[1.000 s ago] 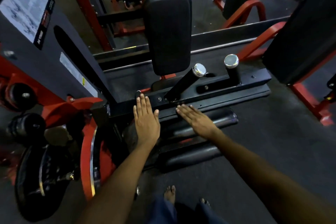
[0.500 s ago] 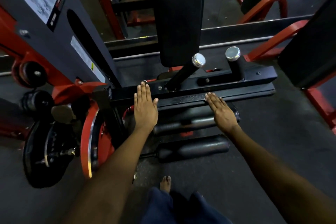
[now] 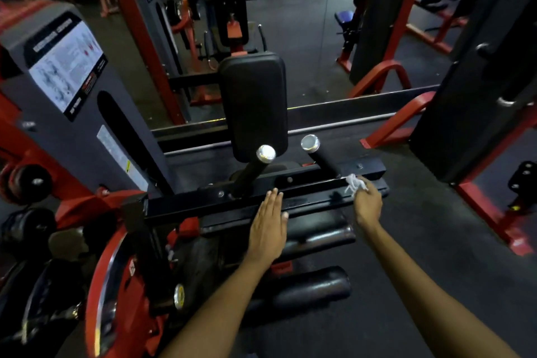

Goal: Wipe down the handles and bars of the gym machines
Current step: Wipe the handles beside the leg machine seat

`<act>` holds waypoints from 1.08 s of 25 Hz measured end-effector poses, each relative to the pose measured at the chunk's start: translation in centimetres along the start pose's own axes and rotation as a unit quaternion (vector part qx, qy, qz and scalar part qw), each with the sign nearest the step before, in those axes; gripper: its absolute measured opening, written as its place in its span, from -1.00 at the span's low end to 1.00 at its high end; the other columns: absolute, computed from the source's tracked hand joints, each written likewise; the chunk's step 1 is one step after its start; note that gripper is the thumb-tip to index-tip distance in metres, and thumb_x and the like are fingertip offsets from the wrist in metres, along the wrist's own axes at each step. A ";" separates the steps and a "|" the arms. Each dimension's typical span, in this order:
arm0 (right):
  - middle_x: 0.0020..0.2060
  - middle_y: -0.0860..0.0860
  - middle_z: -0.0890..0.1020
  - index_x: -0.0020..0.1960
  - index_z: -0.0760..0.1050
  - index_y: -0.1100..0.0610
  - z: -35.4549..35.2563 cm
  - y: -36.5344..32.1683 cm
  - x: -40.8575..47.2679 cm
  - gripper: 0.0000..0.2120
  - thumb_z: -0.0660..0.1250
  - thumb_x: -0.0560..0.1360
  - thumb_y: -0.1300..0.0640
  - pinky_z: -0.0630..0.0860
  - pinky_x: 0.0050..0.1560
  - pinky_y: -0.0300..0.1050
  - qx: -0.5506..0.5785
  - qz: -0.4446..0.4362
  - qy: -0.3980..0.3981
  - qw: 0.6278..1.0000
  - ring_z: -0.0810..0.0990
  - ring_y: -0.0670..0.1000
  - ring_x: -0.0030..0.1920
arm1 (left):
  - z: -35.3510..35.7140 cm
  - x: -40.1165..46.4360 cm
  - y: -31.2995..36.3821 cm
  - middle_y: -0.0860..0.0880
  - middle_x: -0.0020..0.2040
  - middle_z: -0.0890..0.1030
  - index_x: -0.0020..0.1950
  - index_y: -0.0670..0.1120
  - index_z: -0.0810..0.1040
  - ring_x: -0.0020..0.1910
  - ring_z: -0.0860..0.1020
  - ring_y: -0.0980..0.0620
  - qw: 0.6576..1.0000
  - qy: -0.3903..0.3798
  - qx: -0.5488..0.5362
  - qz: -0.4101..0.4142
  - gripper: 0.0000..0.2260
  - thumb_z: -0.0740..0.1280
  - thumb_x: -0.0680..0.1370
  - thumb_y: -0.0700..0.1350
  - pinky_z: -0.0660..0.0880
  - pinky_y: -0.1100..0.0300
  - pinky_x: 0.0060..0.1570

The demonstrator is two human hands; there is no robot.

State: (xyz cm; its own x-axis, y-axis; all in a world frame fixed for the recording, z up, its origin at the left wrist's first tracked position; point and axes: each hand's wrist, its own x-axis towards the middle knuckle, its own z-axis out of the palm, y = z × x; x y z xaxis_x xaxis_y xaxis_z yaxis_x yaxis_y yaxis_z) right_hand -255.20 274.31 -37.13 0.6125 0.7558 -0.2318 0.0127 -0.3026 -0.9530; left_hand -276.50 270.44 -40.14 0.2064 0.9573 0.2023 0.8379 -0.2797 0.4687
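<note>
**Cloth on the black crossbar, flat palm beside it**

Nearest the camera, two bare forearms reach forward over the dark rubber gym floor (image 3: 436, 241). Below them lie two black padded foam rollers (image 3: 313, 291), one behind the other, on the machine's lower frame. To the left stands a red steel cam plate with a chrome edge (image 3: 116, 285), and beyond it black round weight plates (image 3: 27, 229).

The left hand (image 3: 268, 225) lies flat with fingers straight and together, fingertips touching the long black square steel crossbar (image 3: 203, 203). The right hand (image 3: 367, 203) pinches a small crumpled white cloth (image 3: 353, 183) in curled fingers and presses it against the same crossbar near its right end, well apart from the left hand.

Just behind the crossbar rise two black cylindrical grip handles with shiny chrome end caps: the left handle (image 3: 255, 166) tilts up from the bar's middle, the right handle (image 3: 319, 155) stands just beside the cloth. Between and behind them sits an upright black vinyl back pad (image 3: 252, 104).

Further left is the grey weight-stack shroud with a white instruction placard (image 3: 65, 67). Beyond stand red-framed machines (image 3: 136, 23) and a tall black panel (image 3: 479, 96) on the right
</note>
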 end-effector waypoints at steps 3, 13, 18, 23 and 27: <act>0.18 -0.01 0.50 0.32 0.43 0.21 1.3 -4.4 -0.6 -0.60 0.10 0.53 0.42 0.35 0.21 -0.30 0.000 -0.211 -0.046 0.976 0.46 -0.09 0.18 | 0.8 4.5 0.8 -0.17 0.44 0.39 0.42 -0.24 0.40 0.44 0.34 -0.13 1.000 0.010 0.026 0.011 -0.52 -0.02 0.60 -0.05 0.25 -0.04 0.43; 0.25 -0.04 0.45 0.42 0.32 0.21 2.5 -0.7 0.5 -0.42 0.04 0.45 0.53 0.23 0.30 -0.36 -0.137 -0.215 -0.075 0.964 0.41 0.05 0.35 | 3.1 8.2 -1.2 -0.16 0.47 0.35 0.45 -0.24 0.35 0.46 0.30 -0.11 0.991 -0.007 0.131 -0.035 -0.49 0.01 0.61 0.01 0.12 0.07 0.45; 0.39 0.06 0.36 0.46 0.21 0.24 5.7 -6.3 -4.1 -0.27 0.00 0.32 0.60 0.17 0.45 -0.18 -0.012 -0.321 -0.126 0.939 0.29 0.01 0.43 | 3.0 8.3 -1.3 -0.19 0.45 0.37 0.43 -0.27 0.37 0.46 0.32 -0.14 0.991 -0.011 0.127 -0.036 -0.50 0.02 0.61 0.01 0.18 0.03 0.45; 0.47 0.01 0.19 0.48 0.20 0.23 0.9 2.1 0.8 -0.19 0.03 0.26 0.64 0.00 0.47 -0.31 -0.196 -0.285 -0.106 0.932 0.14 0.03 0.49 | 2.7 8.3 -1.3 -0.19 0.48 0.33 0.45 -0.27 0.33 0.49 0.25 -0.15 0.987 -0.027 0.156 -0.027 -0.47 -0.04 0.61 0.00 0.19 -0.01 0.44; 0.00 0.05 0.50 0.28 0.45 0.23 1.7 -1.0 -0.7 -0.69 0.12 0.58 0.32 0.44 0.11 -0.22 0.043 0.031 -0.095 0.994 0.59 -0.12 -0.15 | 2.3 8.4 -1.0 -0.18 0.56 0.12 0.54 -0.25 0.12 0.56 0.02 -0.11 0.985 -0.053 0.162 -0.033 -0.50 -0.01 0.66 -0.02 -0.03 0.03 0.52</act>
State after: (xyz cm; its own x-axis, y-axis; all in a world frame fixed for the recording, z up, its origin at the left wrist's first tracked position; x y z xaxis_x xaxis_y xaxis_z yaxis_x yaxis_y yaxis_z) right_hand -256.98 275.12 -36.32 0.4500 0.8352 -0.3162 -0.0941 -0.3077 -0.9468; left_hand -274.43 278.95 -40.88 0.1838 0.9795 0.0822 0.9649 -0.1958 0.1752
